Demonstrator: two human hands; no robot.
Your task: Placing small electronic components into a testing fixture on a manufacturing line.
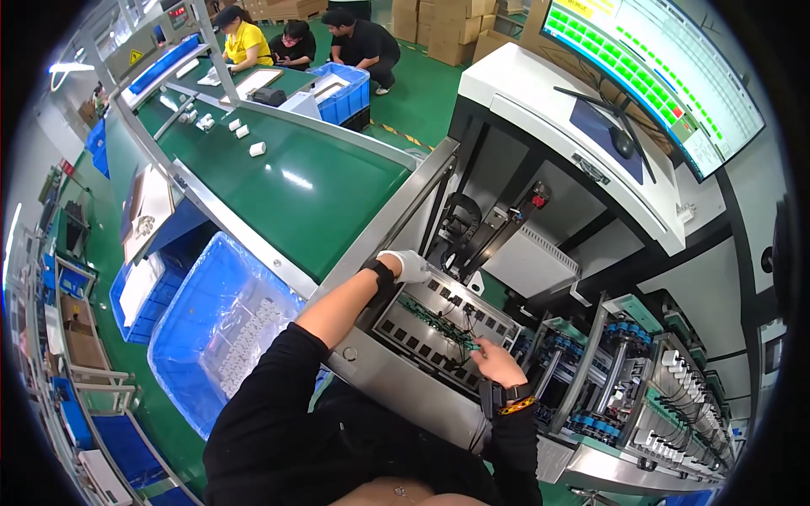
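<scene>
My left hand [411, 266], in a white glove, is at the far left corner of a metal fixture plate [396, 327] with rows of dark square slots. Its fingers point away from me and are mostly hidden, so I cannot tell what they hold. My right hand [498, 364], with a black band and an orange strap at the wrist, is over the plate's right part. Its thumb and fingertips pinch a small green piece [475, 344] beside thin black wires [460, 337]. Green strips [422, 312] run along the middle of the plate.
A green conveyor belt [312, 198] carries several white cylindrical parts [257, 149]. A lined blue bin [181, 363] of white pieces stands at left. Right of the plate is a roller mechanism [607, 371]; a monitor [666, 76] hangs above. Three people [295, 51] are beyond the belt.
</scene>
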